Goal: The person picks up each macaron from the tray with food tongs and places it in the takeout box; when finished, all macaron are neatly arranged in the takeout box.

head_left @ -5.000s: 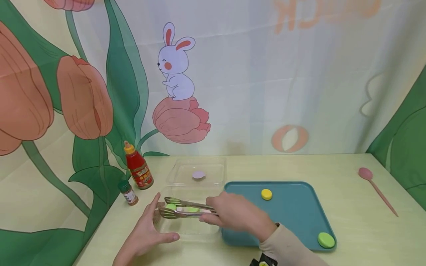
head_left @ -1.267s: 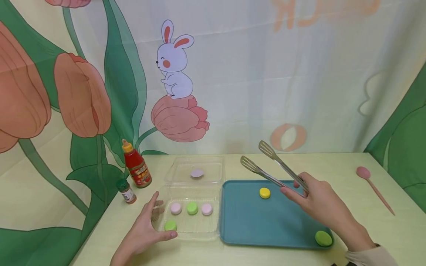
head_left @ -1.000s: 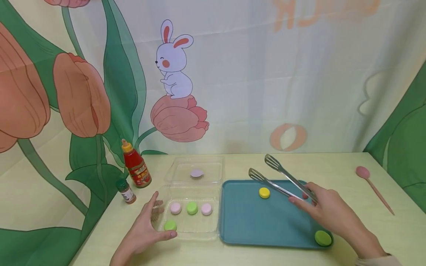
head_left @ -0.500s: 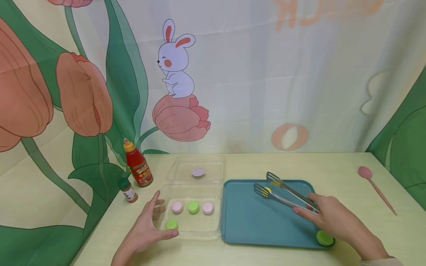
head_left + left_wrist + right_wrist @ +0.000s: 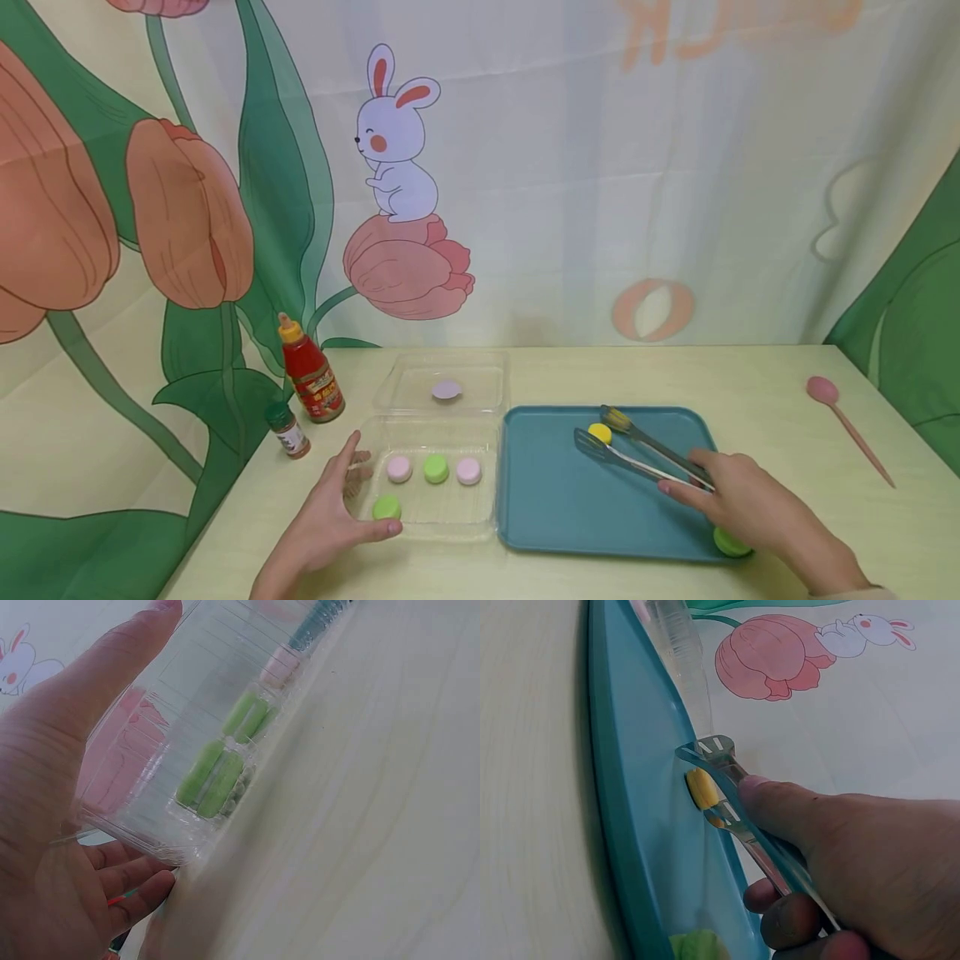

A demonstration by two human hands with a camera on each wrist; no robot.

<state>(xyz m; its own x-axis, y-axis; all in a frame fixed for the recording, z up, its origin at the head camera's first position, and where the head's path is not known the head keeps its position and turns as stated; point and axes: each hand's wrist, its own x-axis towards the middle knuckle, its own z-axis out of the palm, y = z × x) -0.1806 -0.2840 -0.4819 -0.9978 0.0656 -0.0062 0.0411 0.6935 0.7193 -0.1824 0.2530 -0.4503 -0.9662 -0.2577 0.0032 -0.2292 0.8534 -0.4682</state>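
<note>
My left hand (image 5: pixel 326 517) holds the front left corner of a clear plastic container (image 5: pixel 450 510), with the thumb along its near side and the fingers at its left side. Two pink macarons (image 5: pixel 399 469) and two green macarons (image 5: pixel 436 468) lie inside it. My right hand (image 5: pixel 757 500) grips metal tongs (image 5: pixel 663 449) over the blue-green tray (image 5: pixel 555 504). The tongs' spread tips stand either side of a yellow macaron (image 5: pixel 703 788); whether they touch it, I cannot tell. Another green macaron (image 5: pixel 730 542) lies in the tray's near right corner, partly hidden by my right hand.
The container's hinged lid (image 5: pixel 405 392), with a lilac sticker (image 5: pixel 447 390), lies folded back behind it. At left stand a red sauce bottle (image 5: pixel 315 379) and a green-capped spice jar (image 5: pixel 289 431). A pink spoon (image 5: pixel 823 389) lies at far right. A printed curtain backs the table.
The tongs have left the container, where a green macaron now lies at its near left, and have come down around the yellow macaron. My left hand stays at the container.
</note>
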